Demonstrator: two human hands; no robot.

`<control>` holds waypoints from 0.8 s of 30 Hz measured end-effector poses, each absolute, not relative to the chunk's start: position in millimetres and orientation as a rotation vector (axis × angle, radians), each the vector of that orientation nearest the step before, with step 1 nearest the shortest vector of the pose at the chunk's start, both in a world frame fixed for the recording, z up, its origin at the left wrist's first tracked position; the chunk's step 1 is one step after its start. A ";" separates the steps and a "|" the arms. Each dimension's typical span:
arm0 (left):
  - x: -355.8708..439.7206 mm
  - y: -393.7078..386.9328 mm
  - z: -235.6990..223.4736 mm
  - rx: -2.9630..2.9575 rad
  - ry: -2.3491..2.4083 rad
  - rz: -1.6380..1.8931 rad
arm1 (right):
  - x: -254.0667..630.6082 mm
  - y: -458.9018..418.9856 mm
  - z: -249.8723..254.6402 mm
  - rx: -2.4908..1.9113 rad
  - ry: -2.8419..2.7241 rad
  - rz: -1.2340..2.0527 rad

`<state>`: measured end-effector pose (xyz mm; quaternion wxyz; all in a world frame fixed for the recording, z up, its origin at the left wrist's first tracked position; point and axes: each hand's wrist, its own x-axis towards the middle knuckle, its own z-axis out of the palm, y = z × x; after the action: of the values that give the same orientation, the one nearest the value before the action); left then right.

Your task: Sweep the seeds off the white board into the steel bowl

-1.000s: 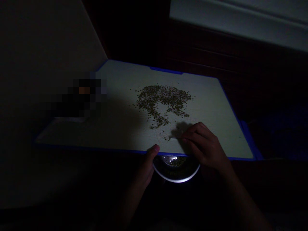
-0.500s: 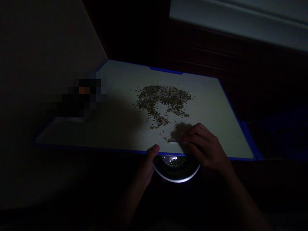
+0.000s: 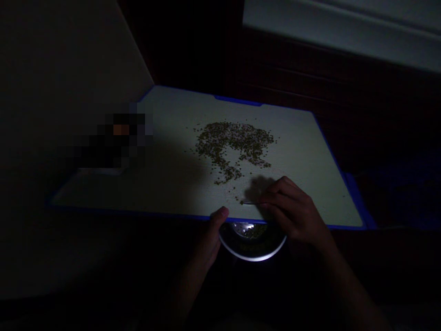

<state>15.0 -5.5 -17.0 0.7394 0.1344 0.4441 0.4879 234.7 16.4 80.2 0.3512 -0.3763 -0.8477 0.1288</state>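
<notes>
Small dark greenish grains [image 3: 237, 140], perhaps beans or seeds, lie in a loose patch on a pale board [image 3: 165, 184] with a blue rim. My right hand [image 3: 292, 209] is closed on a thin metal utensil [image 3: 251, 202]. Its tip touches a few stray grains near the board's front edge; its full shape is hidden by the fingers. Below that edge is a shiny metal bowl [image 3: 257, 258] with more grains inside, partly under the board. My left hand [image 3: 212, 239] grips the bowl's left side, thumb up against the board's edge.
A pixelated dark patch [image 3: 110, 140] covers something at the board's left end. A pale wall [image 3: 62, 69] rises at the left, and a light ledge [image 3: 337, 32] crosses the upper right. A blue item [image 3: 413, 193] is dim at the right. The surroundings are very dark.
</notes>
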 end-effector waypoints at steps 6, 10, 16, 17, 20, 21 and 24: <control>17.1 -4.8 -13.6 0.299 0.911 1.116 | 235.2 16.7 78.6 -0.955 -2.197 0.354; 17.1 -4.8 -14.9 0.304 0.911 1.145 | 235.2 15.0 79.4 -0.959 -2.219 0.392; 17.2 -4.6 -13.5 0.305 0.911 1.139 | 236.2 16.5 79.9 -0.900 -2.237 0.427; 17.3 -4.6 -13.2 0.309 0.906 1.142 | 236.5 17.2 79.9 -0.880 -2.244 0.420; 17.2 -4.5 -13.2 0.303 0.925 1.140 | 237.0 18.3 80.1 -0.852 -2.248 0.420; 17.1 -4.5 -13.4 0.299 0.936 1.126 | 237.0 18.2 80.3 -0.842 -2.244 0.426; 16.6 -4.4 -14.0 0.299 0.939 1.108 | 236.2 17.4 81.0 -0.823 -2.225 0.457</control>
<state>16.6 -4.4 -14.0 0.7375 0.1360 0.4278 0.5045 236.2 17.4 81.0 0.3549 -0.3183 -0.8611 0.1768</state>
